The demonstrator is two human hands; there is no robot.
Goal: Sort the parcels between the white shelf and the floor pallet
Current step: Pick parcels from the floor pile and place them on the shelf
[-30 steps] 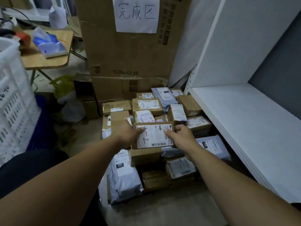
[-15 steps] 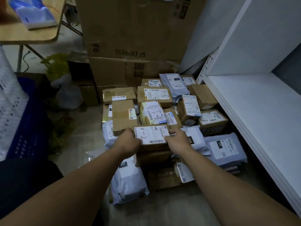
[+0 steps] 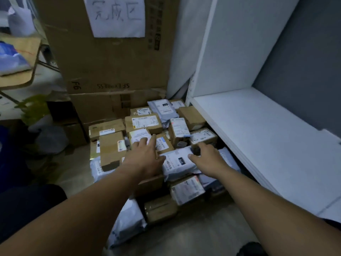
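A pile of parcels lies on the floor left of the white shelf (image 3: 258, 137), whose board is bare. The pile mixes brown labelled boxes (image 3: 144, 122) with grey poly mailers (image 3: 162, 108). My left hand (image 3: 145, 156) hovers flat over the pile's middle, fingers straight and spread, tips near a small labelled box (image 3: 163, 143). My right hand (image 3: 206, 157) rests on the right part of a white mailer (image 3: 175, 163), thumb on its top and fingers spread over its far edge. Part of a brown box (image 3: 150, 183) shows under my left wrist.
Two big stacked cardboard cartons (image 3: 114, 71) with a handwritten paper sign (image 3: 118, 15) stand behind the pile. A wooden table (image 3: 20, 52) and a green bag (image 3: 35, 108) are at the left. Bare floor (image 3: 184, 239) lies in front.
Both hands have let go of the labelled box that they held over the pile. The left hand reached forward with open fingers. The right hand moved right onto the white mailer.
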